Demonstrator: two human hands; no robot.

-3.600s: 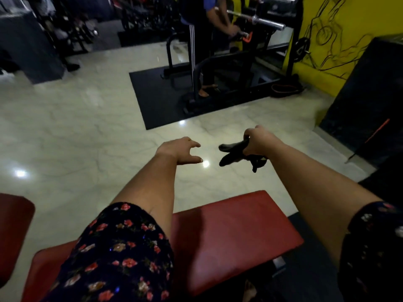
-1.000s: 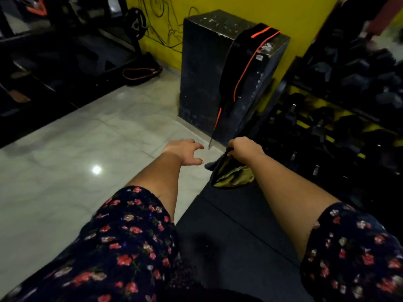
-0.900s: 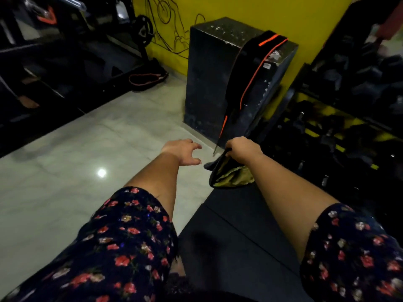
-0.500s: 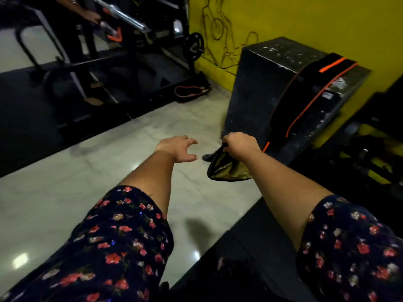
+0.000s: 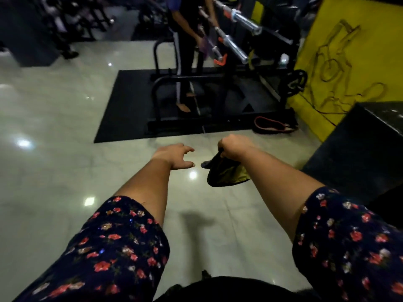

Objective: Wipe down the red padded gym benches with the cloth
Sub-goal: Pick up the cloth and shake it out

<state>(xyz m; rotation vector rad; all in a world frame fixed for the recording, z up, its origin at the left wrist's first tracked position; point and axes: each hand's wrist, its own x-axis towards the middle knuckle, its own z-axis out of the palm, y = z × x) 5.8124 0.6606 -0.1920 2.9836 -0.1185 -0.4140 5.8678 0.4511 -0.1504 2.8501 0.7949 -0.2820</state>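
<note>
A: Floor (image 5: 54, 131) fills most of your view, pale glossy tile, and no red bench shows anywhere on it. You look to be between benches, carrying rather than wiping.

B: So what stands ahead of you?

A: Past the tile, a black mat (image 5: 126, 110) under a dark rack (image 5: 165, 83), where another person (image 5: 185, 62) stands at the bars. A yellow wall (image 5: 349, 51) rises to your right, with a black box (image 5: 359, 149) below it.

B: And the cloth?

A: The cloth (image 5: 224, 174) hangs in the air from your right hand (image 5: 234, 147), whose fingers are clenched round its top edge. It is dark with an olive patch, though the blur keeps me from saying whether that is lining or a fold.

B: Your left hand?

A: Your left hand (image 5: 174, 156) reaches forward beside it, fingers loosely spread, gripping nothing.

B: Next move?

A: You need to turn until a red pad is under you, then spread the cloth flat before you press.
</note>
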